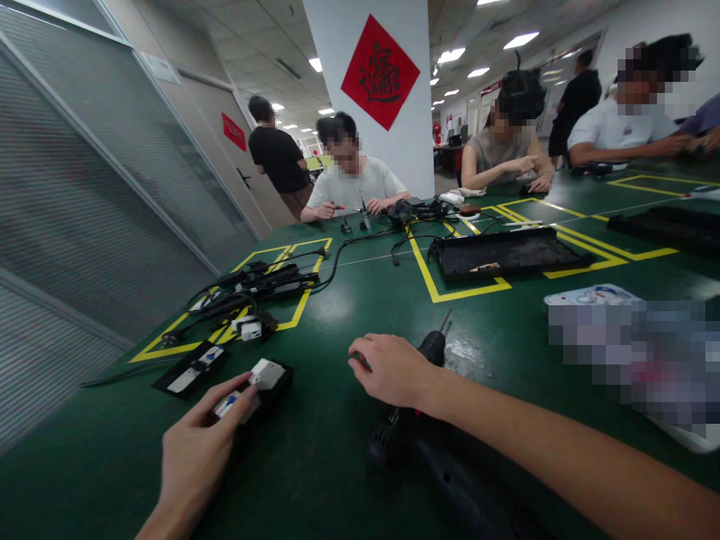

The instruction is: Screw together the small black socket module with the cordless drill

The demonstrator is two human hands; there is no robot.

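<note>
Pale-topped block (268, 373) is pinched by the left hand (196, 439), the right hand (397, 370) loosely curled beside a drill (433, 347).

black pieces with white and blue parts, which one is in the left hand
The nearer, thicker piece: the left hand grips it. The other piece lies flat on the green table, farther left, with no hand on it.

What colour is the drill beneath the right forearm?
The drill is mostly black; head view shows it.
</note>
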